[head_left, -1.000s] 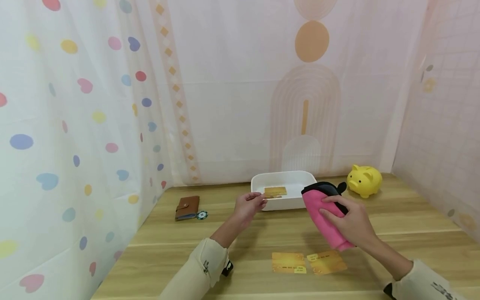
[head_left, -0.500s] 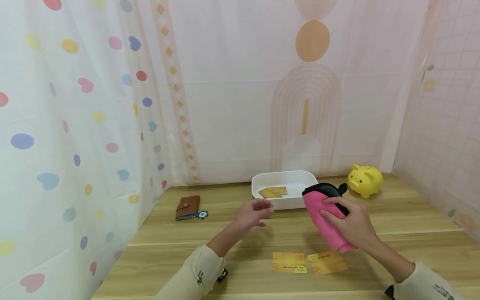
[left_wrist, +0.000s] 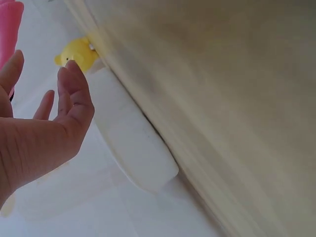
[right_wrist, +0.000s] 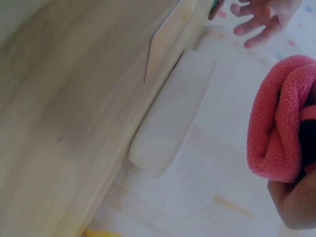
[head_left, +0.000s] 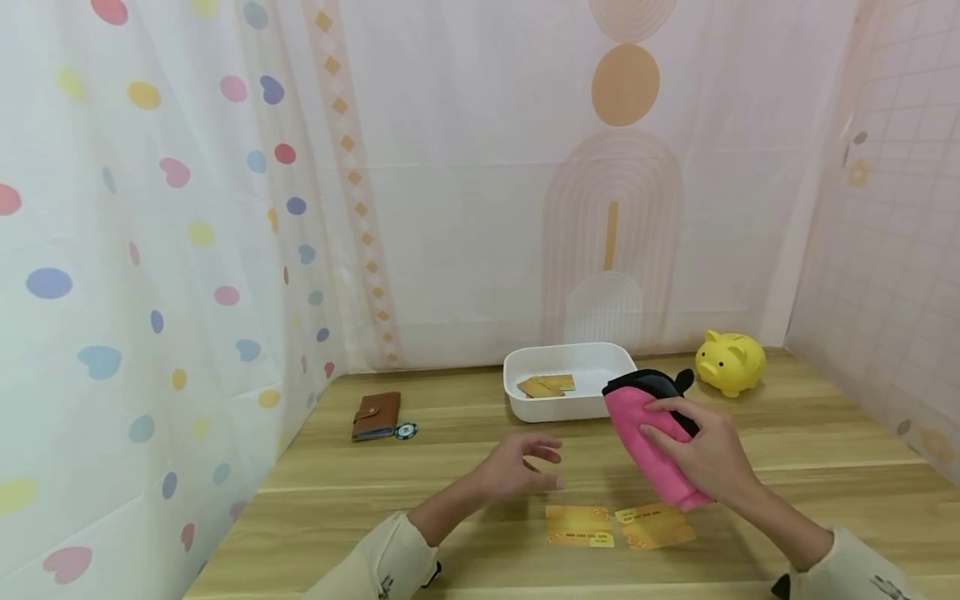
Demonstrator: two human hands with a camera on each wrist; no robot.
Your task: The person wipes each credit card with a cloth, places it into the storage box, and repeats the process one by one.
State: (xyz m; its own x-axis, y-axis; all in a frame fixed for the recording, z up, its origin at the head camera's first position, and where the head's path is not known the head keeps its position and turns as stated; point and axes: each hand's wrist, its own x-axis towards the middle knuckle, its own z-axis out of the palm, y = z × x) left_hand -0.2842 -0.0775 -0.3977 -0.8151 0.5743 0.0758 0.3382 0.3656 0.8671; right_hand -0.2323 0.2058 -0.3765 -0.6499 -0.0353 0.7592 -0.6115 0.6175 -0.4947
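My right hand grips a folded pink fleece item with a black part, held up above the table; its exact kind is unclear. In the right wrist view, the fuzzy pink cloth shows thick folds around something dark. My left hand hovers with spread, slightly bent fingers and holds nothing. Just ahead of it, two gold bank cards lie side by side on the wood, a left card and a right card. Inside the white tray are two more overlapping gold cards.
A brown snap wallet lies at the left with a green poker chip beside it. At the back right stands a yellow piggy bank. Curtains close off the table at the left, back and right.
My left hand let go of a gold card in the white tray, then drew back toward the cards on the table with its fingers spread. The right hand stayed nearly still with the fleece item.
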